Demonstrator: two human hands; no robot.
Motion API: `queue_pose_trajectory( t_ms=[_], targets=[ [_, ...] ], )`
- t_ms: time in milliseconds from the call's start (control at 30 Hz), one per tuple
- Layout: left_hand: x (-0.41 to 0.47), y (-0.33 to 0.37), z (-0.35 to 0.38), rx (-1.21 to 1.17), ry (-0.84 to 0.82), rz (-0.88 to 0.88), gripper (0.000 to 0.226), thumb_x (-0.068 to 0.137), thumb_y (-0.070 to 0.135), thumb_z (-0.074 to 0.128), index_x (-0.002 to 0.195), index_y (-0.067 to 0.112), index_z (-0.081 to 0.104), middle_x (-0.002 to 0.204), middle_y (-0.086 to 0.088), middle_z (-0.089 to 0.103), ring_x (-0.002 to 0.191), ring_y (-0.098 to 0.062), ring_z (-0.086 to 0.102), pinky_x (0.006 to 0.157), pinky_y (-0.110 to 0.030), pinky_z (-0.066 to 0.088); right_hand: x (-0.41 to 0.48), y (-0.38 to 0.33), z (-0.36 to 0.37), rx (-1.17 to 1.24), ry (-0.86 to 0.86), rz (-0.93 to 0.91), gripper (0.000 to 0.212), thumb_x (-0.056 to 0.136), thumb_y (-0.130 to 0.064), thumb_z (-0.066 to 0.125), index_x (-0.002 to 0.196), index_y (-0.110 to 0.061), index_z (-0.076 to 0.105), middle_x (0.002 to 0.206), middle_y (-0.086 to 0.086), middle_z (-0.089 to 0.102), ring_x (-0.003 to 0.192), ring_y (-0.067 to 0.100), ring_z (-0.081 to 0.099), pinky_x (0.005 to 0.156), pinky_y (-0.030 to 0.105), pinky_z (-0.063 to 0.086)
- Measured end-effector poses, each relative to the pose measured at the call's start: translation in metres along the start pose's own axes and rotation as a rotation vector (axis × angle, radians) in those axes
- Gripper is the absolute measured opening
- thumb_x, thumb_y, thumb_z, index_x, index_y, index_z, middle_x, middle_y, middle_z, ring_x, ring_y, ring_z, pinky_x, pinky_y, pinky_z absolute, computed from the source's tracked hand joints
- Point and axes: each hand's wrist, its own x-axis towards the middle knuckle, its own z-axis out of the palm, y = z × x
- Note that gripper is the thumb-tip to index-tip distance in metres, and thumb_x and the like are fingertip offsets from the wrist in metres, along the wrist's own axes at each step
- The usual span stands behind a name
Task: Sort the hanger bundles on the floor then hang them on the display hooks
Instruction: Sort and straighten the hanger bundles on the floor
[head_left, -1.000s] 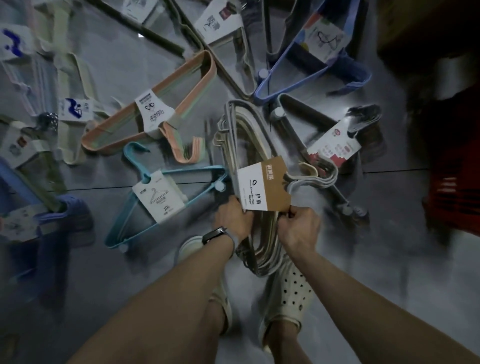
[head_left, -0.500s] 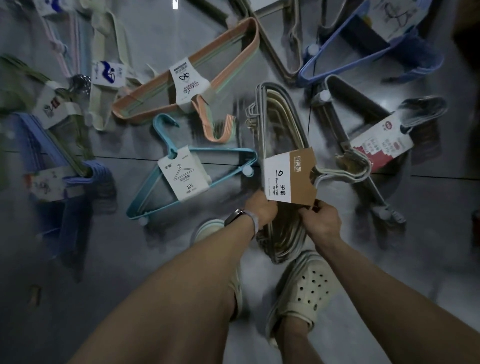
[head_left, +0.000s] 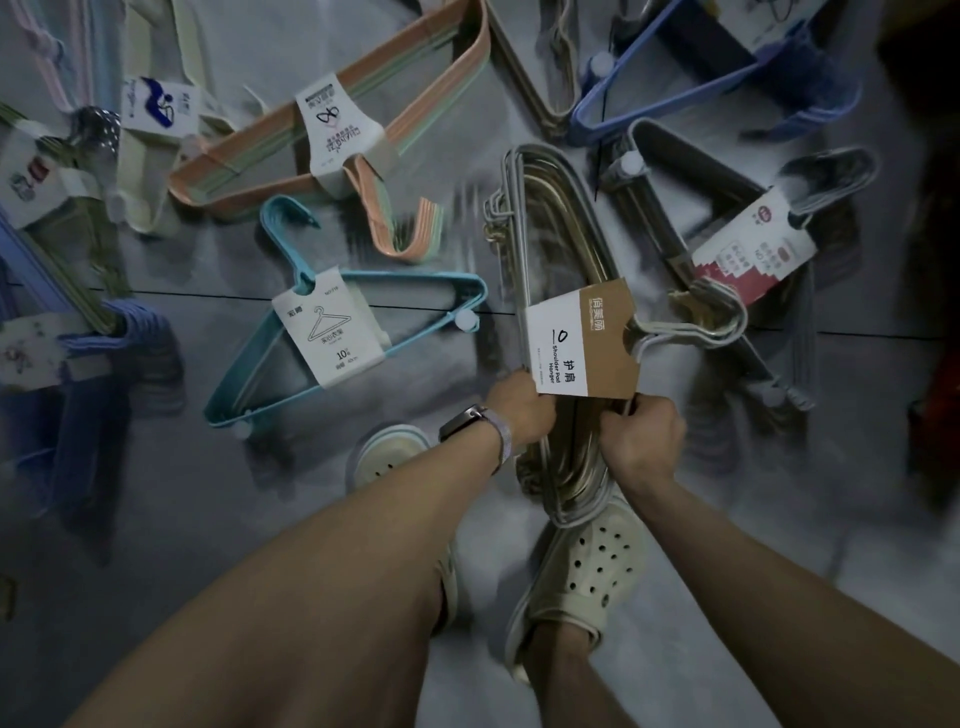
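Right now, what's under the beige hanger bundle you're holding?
Beige bundle: lower end overlaps the right clog; hooks overlap the dark grey bundle. Floor shows through it. The left hand and right hand cover what lies beneath their grip.

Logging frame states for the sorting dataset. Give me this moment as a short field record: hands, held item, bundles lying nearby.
left hand: fingers grip the beige hanger bundle just below its card
right hand: grips the same bundle, beside the left hand
held bundle: brown-and-white card, hooks pointing right; lifted or resting, cannot tell
on floor: teal bundle to the left; peach bundle beyond it; grey bundle to the right; blue bundle top right
display hooks: not in view
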Motion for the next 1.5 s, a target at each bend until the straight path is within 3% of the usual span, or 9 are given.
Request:
queue_pose_trajectory(
  t_ms=[100, 167, 233, 367, 600, 833, 1067, 1300, 1500],
  targets=[
    [-0.006, 0.009, -0.003, -0.03, 0.006, 0.006, 0.031, 0.103, 0.017, 0.055, 0.132, 0.012, 0.063, 0.136, -0.008, 0.065, 0.12, -0.028, 0.063, 0.093, -0.033, 0.055, 0.004, -0.001, -0.004, -0.031, -0.044, -0.01, 0.023, 0.086, -0.006, 0.062, 0.065, -0.011, 0.056, 0.068, 0.01, 0.055, 0.072, 0.033, 0.058, 0.066, 0.033, 0.04],
    [-0.011, 0.011, -0.006, -0.021, 0.007, -0.002, 0.033, 0.103, 0.017, 0.054, 0.134, 0.012, 0.063, 0.138, -0.009, 0.064, 0.123, -0.029, 0.062, 0.096, -0.034, 0.054, 0.003, -0.002, -0.008, -0.08, -0.11, -0.016, 0.011, 0.089, -0.014, 0.062, 0.084, -0.006, 0.068, 0.084, 0.016, 0.066, 0.085, 0.038, 0.064, 0.07, 0.035, 0.046],
    [-0.021, 0.014, -0.011, 0.002, 0.005, -0.016, 0.035, 0.102, 0.018, 0.054, 0.136, 0.013, 0.063, 0.14, -0.007, 0.063, 0.123, -0.028, 0.061, 0.092, -0.026, 0.05, 0.001, -0.006, -0.014, -0.101, -0.189, -0.014, 0.022, 0.091, -0.022, 0.06, 0.102, -0.006, 0.07, 0.102, 0.02, 0.07, 0.099, 0.041, 0.066, 0.08, 0.039, 0.053],
    [-0.052, 0.025, -0.028, 0.12, -0.035, -0.054, 0.034, 0.1, 0.019, 0.053, 0.131, 0.008, 0.062, 0.136, -0.012, 0.063, 0.119, -0.03, 0.062, 0.082, -0.025, 0.045, -0.021, -0.022, -0.043, -0.186, -0.271, -0.026, 0.038, 0.096, -0.032, 0.055, 0.124, -0.007, 0.062, 0.126, 0.022, 0.066, 0.115, 0.043, 0.061, 0.086, 0.038, 0.047],
    [-0.121, 0.058, -0.071, 0.346, 0.072, 0.029, 0.014, 0.097, 0.025, 0.052, 0.089, 0.016, 0.059, 0.109, -0.016, 0.07, 0.102, -0.035, 0.066, 0.074, -0.033, 0.048, -0.08, -0.077, -0.105, -0.459, -0.315, -0.325, 0.033, 0.098, -0.034, 0.048, 0.12, -0.013, 0.059, 0.121, 0.016, 0.069, 0.109, 0.039, 0.066, 0.083, 0.04, 0.052],
    [-0.196, 0.051, -0.127, 0.58, 0.192, 0.117, 0.036, 0.1, 0.027, 0.047, 0.131, 0.015, 0.059, 0.128, -0.012, 0.064, 0.115, -0.034, 0.063, 0.089, -0.041, 0.055, -0.139, -0.142, -0.125, -0.769, -0.295, -0.704, 0.04, 0.104, -0.034, 0.046, 0.139, -0.016, 0.053, 0.136, 0.014, 0.061, 0.122, 0.035, 0.059, 0.097, 0.042, 0.049],
    [-0.226, -0.02, -0.19, 0.574, 0.228, 0.081, 0.037, 0.097, 0.028, 0.049, 0.131, 0.016, 0.058, 0.131, -0.01, 0.063, 0.114, -0.033, 0.063, 0.088, -0.042, 0.056, -0.185, -0.184, -0.082, -0.934, -0.205, -0.957, 0.031, 0.102, -0.031, 0.046, 0.129, -0.019, 0.057, 0.128, 0.006, 0.064, 0.115, 0.028, 0.059, 0.093, 0.038, 0.047],
    [-0.238, -0.091, -0.266, 0.495, 0.271, 0.047, 0.034, 0.093, 0.024, 0.051, 0.125, 0.018, 0.06, 0.123, -0.009, 0.066, 0.107, -0.032, 0.065, 0.082, -0.036, 0.053, -0.224, -0.223, -0.024, -0.98, -0.225, -0.935, 0.036, 0.096, -0.029, 0.053, 0.131, -0.018, 0.057, 0.13, 0.004, 0.065, 0.12, 0.029, 0.058, 0.095, 0.041, 0.051],
    [-0.212, -0.147, -0.313, 0.304, 0.293, -0.053, 0.032, 0.093, 0.025, 0.053, 0.122, 0.017, 0.063, 0.12, -0.012, 0.069, 0.108, -0.034, 0.066, 0.085, -0.041, 0.057, -0.218, -0.239, 0.011, -0.897, -0.224, -0.771, 0.041, 0.098, -0.034, 0.053, 0.137, -0.02, 0.057, 0.135, 0.004, 0.064, 0.121, 0.029, 0.06, 0.097, 0.041, 0.053]
  ],
)
